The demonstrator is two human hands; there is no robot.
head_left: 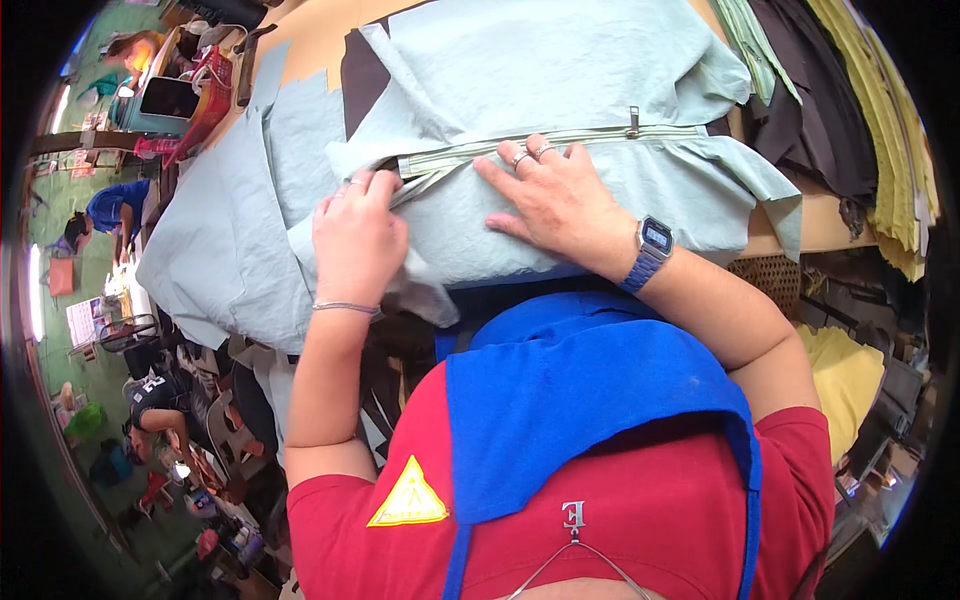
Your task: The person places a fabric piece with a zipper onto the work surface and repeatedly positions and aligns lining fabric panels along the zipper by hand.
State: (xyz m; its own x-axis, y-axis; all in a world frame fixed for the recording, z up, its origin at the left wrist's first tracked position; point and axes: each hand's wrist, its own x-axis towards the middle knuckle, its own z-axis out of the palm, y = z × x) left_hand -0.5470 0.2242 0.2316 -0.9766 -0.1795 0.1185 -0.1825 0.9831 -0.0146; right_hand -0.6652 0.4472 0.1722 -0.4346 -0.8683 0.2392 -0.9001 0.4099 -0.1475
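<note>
A pale blue cloth piece (560,75) lies spread over the table. A long zipper (470,150) with pale green-white tape runs across it, and its dark metal pull (632,122) stands near the right end. At the zipper's left end, my left hand (360,240) has its fingers curled and pinched on the cloth's edge; the fingertips are partly hidden there. My right hand (560,205) rests on the cloth just below the zipper, fingers apart and gripping nothing. More pale blue cloth (230,220) hangs down to the left of my left hand.
Dark cloth (790,110) and yellow cloth strips (885,130) hang at the right. At the upper left are a red basket (208,85) and a dark-screened device (170,97). A co-worker in blue (115,210) and another in black (160,400) are farther left.
</note>
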